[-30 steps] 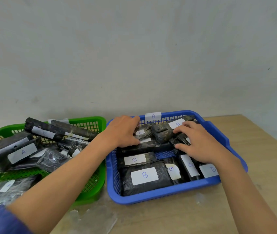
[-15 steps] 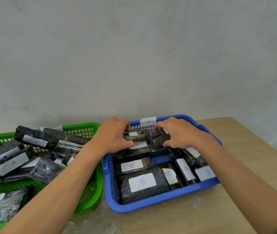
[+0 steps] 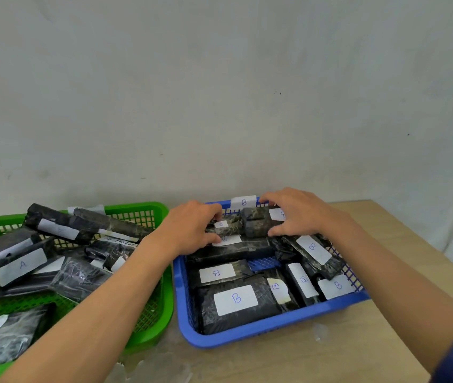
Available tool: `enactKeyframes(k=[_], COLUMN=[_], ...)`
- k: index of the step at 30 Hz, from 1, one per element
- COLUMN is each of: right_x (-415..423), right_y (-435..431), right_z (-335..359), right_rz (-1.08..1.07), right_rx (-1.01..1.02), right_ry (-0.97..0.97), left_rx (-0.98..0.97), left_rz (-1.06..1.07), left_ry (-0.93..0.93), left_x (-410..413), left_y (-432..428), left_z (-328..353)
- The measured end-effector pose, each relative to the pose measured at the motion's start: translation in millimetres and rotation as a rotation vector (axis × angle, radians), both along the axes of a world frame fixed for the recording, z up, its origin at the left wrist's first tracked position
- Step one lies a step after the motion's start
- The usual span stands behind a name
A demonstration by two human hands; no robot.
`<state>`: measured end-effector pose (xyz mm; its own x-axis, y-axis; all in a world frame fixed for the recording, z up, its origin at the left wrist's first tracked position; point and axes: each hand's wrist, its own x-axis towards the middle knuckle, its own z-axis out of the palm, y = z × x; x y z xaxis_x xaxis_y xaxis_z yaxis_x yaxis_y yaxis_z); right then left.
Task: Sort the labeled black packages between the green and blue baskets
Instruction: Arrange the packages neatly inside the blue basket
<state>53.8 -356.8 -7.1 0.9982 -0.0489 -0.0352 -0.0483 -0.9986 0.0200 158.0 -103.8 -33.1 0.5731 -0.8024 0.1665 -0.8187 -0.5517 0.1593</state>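
Basket (image 3: 275, 326), blue mesh: left hand (image 3: 192, 228) grips crinkled roll (image 3: 229, 230), right hand (image 3: 300, 214) blocky package (image 3: 257, 226).

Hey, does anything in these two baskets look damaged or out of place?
One label in the blue basket is crumpled and yellowed, unlike the flat white ones around it. Packages in the green basket lie heaped at angles.

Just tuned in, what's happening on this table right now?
A person is sorting black packages by label. Both hands are at the far end of the blue basket: the left hand grips a small rolled package, and the right hand holds a blocky package beside it. Readable labels here say B, as on the large B package in front. The green basket holds more, one marked A.
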Motion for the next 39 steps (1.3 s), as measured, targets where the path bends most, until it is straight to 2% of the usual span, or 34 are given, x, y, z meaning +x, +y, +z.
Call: enactKeyframes(k=[3, 6, 13, 17, 22, 27, 30, 32, 34, 37, 39], right_x=[1, -2, -24, -42, -72, -91, -92, -91, -84, -53, -24], right_y=[1, 2, -1, 0, -2, -8, -11, -11, -9, 7, 26], right_z=[-5, -3, 25, 34, 24, 5, 1, 0, 2, 10, 11], right_rz=[0.02, 0.054, 0.031, -0.023, -0.078, -0.14, -0.138, -0.107, -0.07, 0.036, 0.173], right_rx=[-0.032, 0.009, 0.597, 0.812, 1.097, 1.164, 1.184, 1.113, 0.941, 0.636, 0.483], right_ry=[0.023, -0.126, -0.785, -0.99, -1.079, -1.017, -0.953, -0.892, -0.789, -0.45, -0.193], left_rx=[0.003, 0.001, -0.076, -0.106, -0.052, 0.052, 0.08, -0.044, -0.238, -0.485, -0.571], left_rz=[-0.011, -0.017, -0.094, -0.132, -0.111, -0.099, -0.079, -0.031, 0.039, 0.151, 0.214], left_ry=[0.01, 0.029, 0.031, 0.105, 0.092, -0.04, -0.016, 0.056, 0.118, 0.138, 0.152], left_x=[0, 1, -7, -15, -23, -21, -17, -13, -8, 1, 4], left_y=[0, 1, -7, -12, -16, -26, -32, -27, -16, 2, 11], left_z=[1, 3, 2, 5, 6, 11, 21, 34, 48, 65, 70])
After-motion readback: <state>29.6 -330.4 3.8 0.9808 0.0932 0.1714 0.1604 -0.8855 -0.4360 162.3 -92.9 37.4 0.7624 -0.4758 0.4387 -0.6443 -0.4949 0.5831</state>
